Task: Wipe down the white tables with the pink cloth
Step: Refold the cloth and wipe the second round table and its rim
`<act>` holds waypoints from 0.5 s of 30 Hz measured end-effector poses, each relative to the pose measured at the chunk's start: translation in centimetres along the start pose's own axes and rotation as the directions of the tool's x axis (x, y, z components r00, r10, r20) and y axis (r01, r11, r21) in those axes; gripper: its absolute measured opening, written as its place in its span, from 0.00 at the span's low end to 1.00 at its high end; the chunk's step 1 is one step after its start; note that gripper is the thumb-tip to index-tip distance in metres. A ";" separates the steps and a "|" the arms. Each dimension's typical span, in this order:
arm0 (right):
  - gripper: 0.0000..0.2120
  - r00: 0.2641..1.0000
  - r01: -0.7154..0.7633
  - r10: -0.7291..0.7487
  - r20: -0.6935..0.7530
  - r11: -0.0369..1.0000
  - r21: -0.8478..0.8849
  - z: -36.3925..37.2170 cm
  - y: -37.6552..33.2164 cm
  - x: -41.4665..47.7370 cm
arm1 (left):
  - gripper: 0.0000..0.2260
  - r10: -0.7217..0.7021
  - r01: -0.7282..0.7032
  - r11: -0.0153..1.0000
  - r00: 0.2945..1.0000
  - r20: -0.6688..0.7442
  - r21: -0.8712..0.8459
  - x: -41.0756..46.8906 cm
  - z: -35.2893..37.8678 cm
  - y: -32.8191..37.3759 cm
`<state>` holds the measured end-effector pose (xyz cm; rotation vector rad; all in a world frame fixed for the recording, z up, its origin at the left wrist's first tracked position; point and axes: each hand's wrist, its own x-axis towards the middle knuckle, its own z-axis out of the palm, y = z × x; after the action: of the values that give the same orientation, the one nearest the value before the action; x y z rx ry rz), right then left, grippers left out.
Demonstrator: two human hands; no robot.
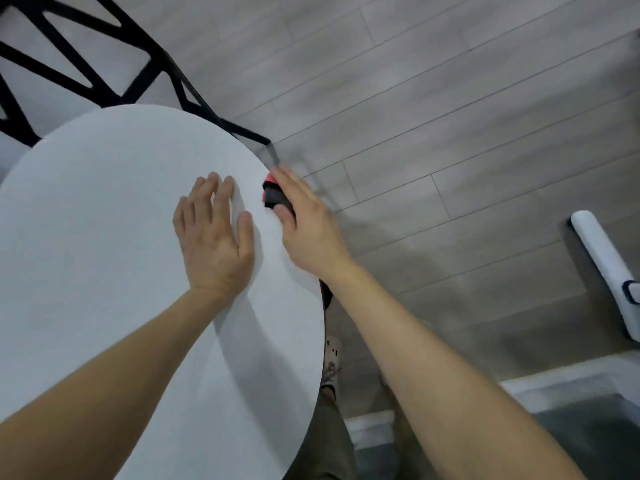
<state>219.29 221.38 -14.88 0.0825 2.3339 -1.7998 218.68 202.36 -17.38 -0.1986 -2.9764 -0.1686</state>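
Note:
A round white table (104, 237) fills the left half of the view. My left hand (214, 237) lies flat on its top, fingers spread, holding nothing. My right hand (308, 216) is at the table's right edge, closed over the pink cloth (272, 190). The cloth is bunched and mostly hidden under the fingers; only a pink strip and a dark fold show. The hand looks blurred.
A black metal chair (104, 74) stands behind the table at the upper left. Grey wood-plank floor (450, 116) spreads to the right. A white padded piece of furniture (602, 258) sits at the right edge. My feet show below the table's rim.

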 end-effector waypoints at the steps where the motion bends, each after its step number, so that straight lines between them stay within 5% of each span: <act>1: 0.28 0.999 0.019 -0.019 0.038 1.000 -0.015 -0.1 -0.3 2.5 | 0.25 0.001 -0.001 1.000 1.000 -0.005 0.000 0.0 0.0 -0.1; 10: 0.29 0.997 0.045 -0.043 0.063 0.999 -0.028 -1.0 0.8 -3.6 | 0.25 0.013 -0.013 1.000 1.000 -0.021 -0.024 -0.4 0.5 -0.8; 15: 0.27 0.969 0.107 -0.088 0.230 0.992 -0.072 0.8 -2.3 9.5 | 0.25 0.028 -0.030 0.999 0.999 -0.045 -0.041 -0.5 0.5 -0.7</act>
<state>209.73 219.28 -14.68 -0.2421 2.2805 -1.6525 219.01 201.66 -18.07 -0.2396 -2.9261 -0.2291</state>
